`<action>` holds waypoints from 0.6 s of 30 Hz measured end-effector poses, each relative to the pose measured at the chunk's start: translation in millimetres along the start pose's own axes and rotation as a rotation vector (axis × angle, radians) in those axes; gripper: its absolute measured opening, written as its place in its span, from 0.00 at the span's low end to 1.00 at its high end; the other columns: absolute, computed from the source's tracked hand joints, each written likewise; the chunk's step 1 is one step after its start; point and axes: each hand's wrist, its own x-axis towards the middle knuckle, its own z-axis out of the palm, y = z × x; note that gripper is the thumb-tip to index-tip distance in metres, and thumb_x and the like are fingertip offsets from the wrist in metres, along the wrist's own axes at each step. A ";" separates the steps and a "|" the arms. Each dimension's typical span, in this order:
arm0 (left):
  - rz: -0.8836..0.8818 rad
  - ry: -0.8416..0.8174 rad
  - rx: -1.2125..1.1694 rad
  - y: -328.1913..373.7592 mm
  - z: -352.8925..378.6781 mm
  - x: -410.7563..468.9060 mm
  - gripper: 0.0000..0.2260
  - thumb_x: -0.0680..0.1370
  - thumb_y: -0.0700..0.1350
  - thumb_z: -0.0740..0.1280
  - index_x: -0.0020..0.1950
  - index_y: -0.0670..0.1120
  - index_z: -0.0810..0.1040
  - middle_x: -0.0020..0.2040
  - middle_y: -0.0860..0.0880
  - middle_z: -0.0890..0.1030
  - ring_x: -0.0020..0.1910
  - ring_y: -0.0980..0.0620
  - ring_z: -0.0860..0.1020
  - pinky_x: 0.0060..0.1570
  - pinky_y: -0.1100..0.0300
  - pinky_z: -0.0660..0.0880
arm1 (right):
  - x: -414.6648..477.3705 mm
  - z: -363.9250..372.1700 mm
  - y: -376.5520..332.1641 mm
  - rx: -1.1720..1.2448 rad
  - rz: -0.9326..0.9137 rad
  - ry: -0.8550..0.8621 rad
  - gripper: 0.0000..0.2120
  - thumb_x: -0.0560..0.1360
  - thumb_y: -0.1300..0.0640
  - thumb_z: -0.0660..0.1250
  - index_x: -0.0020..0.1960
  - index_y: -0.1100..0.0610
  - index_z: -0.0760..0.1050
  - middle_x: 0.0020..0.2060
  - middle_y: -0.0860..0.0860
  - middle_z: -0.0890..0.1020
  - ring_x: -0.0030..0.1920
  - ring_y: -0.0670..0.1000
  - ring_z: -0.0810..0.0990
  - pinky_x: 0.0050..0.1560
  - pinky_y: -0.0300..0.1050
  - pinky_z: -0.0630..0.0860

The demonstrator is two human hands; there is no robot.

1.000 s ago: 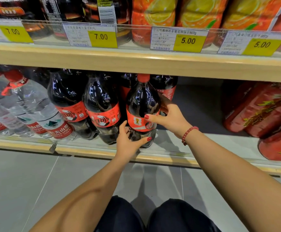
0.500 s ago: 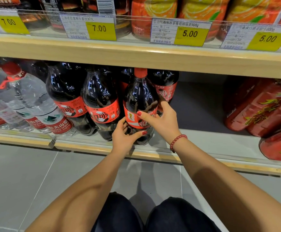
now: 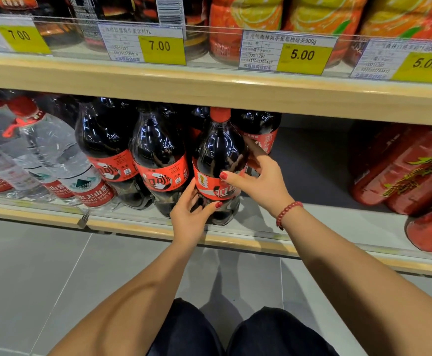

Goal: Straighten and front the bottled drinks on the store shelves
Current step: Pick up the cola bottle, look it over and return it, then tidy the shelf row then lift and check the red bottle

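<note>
From the head camera, we are looking down at the pale wooden lower shelf point(image 3: 132, 228), and we are holding the dark cola bottle with a red cap and red label point(image 3: 218, 155) with both hands. It is standing upright near the shelf's front edge, rightmost in the front row of cola.

Our left hand point(image 3: 188, 217) is wrapping the bottle's lower body, fingers point(image 3: 190, 187) curling round its left side and the thumb pressing across the front below the label. Our right hand point(image 3: 258, 181), wearing a red bead bracelet point(image 3: 288, 211), is gripping it at label height, with the thumb lying on the label and the other fingers reaching round the right side.

Two matching dark cola bottles point(image 3: 158, 150) are standing just beside it on the left, the nearer one touching or almost touching it. Another cola bottle point(image 3: 258, 129) is standing right behind it, partly hidden by our right hand. Further left, clear water bottles with red caps point(image 3: 55, 155) are crowding the row. To the right a bare stretch of shelf is opening up, and well apart red-wrapped drinks with gold lettering point(image 3: 402, 165) are leaning.

Overhead, the wooden upper shelf point(image 3: 209, 91) is sitting close above the red cap, carrying yellow price tags point(image 3: 163, 48) and orange-labelled bottles point(image 3: 245, 14). Grey floor tiles point(image 3: 30, 278) and our dark-trousered knees point(image 3: 184, 330) are showing below.
</note>
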 end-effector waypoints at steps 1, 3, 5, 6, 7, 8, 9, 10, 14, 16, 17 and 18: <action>0.001 -0.005 0.006 -0.9 -1.1 0.9 0.33 0.71 0.36 0.75 0.73 0.45 0.69 0.66 0.49 0.78 0.65 0.56 0.75 0.65 0.56 0.73 | -1.7 2.1 1.5 0.014 -0.001 0.017 0.28 0.67 0.58 0.79 0.58 0.37 0.70 0.54 0.42 0.81 0.54 0.34 0.79 0.50 0.31 0.78; 0.005 -0.004 0.013 -3.0 -3.0 2.9 0.33 0.70 0.35 0.75 0.73 0.45 0.69 0.66 0.50 0.78 0.65 0.57 0.75 0.62 0.62 0.74 | -4.1 5.4 4.2 0.035 0.006 0.047 0.26 0.66 0.56 0.79 0.56 0.38 0.71 0.53 0.43 0.81 0.55 0.37 0.80 0.55 0.39 0.79; 0.011 -0.003 0.021 -4.1 -3.9 4.2 0.33 0.70 0.35 0.76 0.73 0.46 0.69 0.66 0.50 0.78 0.65 0.59 0.75 0.58 0.68 0.74 | -6.1 7.0 7.1 0.049 0.007 0.069 0.26 0.66 0.54 0.79 0.57 0.39 0.71 0.55 0.45 0.81 0.57 0.40 0.79 0.59 0.43 0.79; 0.016 -0.006 0.028 -4.7 -4.2 4.4 0.33 0.70 0.35 0.76 0.73 0.46 0.69 0.66 0.50 0.78 0.65 0.59 0.75 0.57 0.69 0.73 | -7.2 7.8 8.3 0.053 0.002 0.074 0.27 0.66 0.54 0.79 0.58 0.38 0.70 0.56 0.45 0.81 0.58 0.41 0.79 0.60 0.44 0.78; 0.019 -0.010 0.033 -5.6 -4.6 4.6 0.33 0.70 0.36 0.76 0.73 0.47 0.69 0.66 0.51 0.78 0.65 0.59 0.75 0.58 0.68 0.73 | -8.5 8.6 9.2 0.053 -0.002 0.075 0.28 0.67 0.53 0.78 0.59 0.37 0.69 0.57 0.46 0.80 0.59 0.42 0.79 0.62 0.45 0.77; 0.018 -0.015 0.037 -6.8 -4.9 4.9 0.33 0.70 0.36 0.76 0.73 0.47 0.69 0.66 0.51 0.78 0.66 0.60 0.74 0.59 0.66 0.74 | -9.7 9.4 10.1 0.051 -0.003 0.075 0.28 0.67 0.53 0.78 0.59 0.36 0.68 0.58 0.46 0.80 0.60 0.43 0.78 0.63 0.46 0.77; 0.014 -0.016 0.039 -7.8 -5.2 4.9 0.34 0.70 0.37 0.76 0.73 0.48 0.69 0.66 0.52 0.78 0.66 0.61 0.74 0.61 0.64 0.74 | -10.7 10.1 11.0 0.037 0.000 0.072 0.27 0.68 0.51 0.77 0.59 0.36 0.68 0.59 0.46 0.79 0.61 0.44 0.78 0.63 0.48 0.76; 0.007 -0.014 0.046 -8.3 -5.6 5.1 0.34 0.70 0.38 0.77 0.73 0.50 0.69 0.65 0.54 0.78 0.65 0.62 0.74 0.61 0.63 0.74 | -11.3 10.8 11.7 0.011 0.004 0.067 0.26 0.68 0.50 0.77 0.60 0.37 0.67 0.60 0.47 0.78 0.62 0.44 0.77 0.63 0.51 0.76; 0.022 -0.046 0.135 -7.2 -9.3 7.6 0.33 0.70 0.43 0.77 0.72 0.55 0.69 0.64 0.58 0.77 0.63 0.65 0.74 0.60 0.66 0.73 | -10.8 9.2 13.3 -0.210 0.037 0.052 0.32 0.67 0.36 0.71 0.66 0.47 0.66 0.60 0.47 0.77 0.60 0.46 0.77 0.59 0.53 0.78; 0.048 -0.072 0.200 -8.5 -13.1 9.0 0.33 0.70 0.46 0.77 0.72 0.58 0.68 0.63 0.61 0.77 0.63 0.66 0.74 0.57 0.70 0.73 | -10.3 3.8 16.2 -0.398 0.027 0.029 0.35 0.66 0.30 0.64 0.65 0.50 0.67 0.57 0.47 0.78 0.57 0.47 0.77 0.55 0.50 0.78; 0.053 -0.081 0.235 -9.6 -15.8 8.6 0.33 0.70 0.47 0.77 0.72 0.59 0.67 0.63 0.62 0.77 0.63 0.66 0.74 0.57 0.71 0.73 | -10.6 -0.1 18.4 -0.502 0.002 0.011 0.35 0.66 0.29 0.62 0.64 0.50 0.67 0.55 0.48 0.78 0.55 0.48 0.77 0.51 0.48 0.77; 0.051 -0.092 0.273 -10.7 -19.2 8.3 0.34 0.70 0.47 0.77 0.72 0.59 0.66 0.62 0.61 0.77 0.62 0.65 0.75 0.57 0.70 0.73 | -10.7 -5.2 21.6 -0.607 -0.029 -0.008 0.34 0.67 0.28 0.60 0.64 0.50 0.67 0.54 0.48 0.79 0.53 0.49 0.78 0.48 0.47 0.76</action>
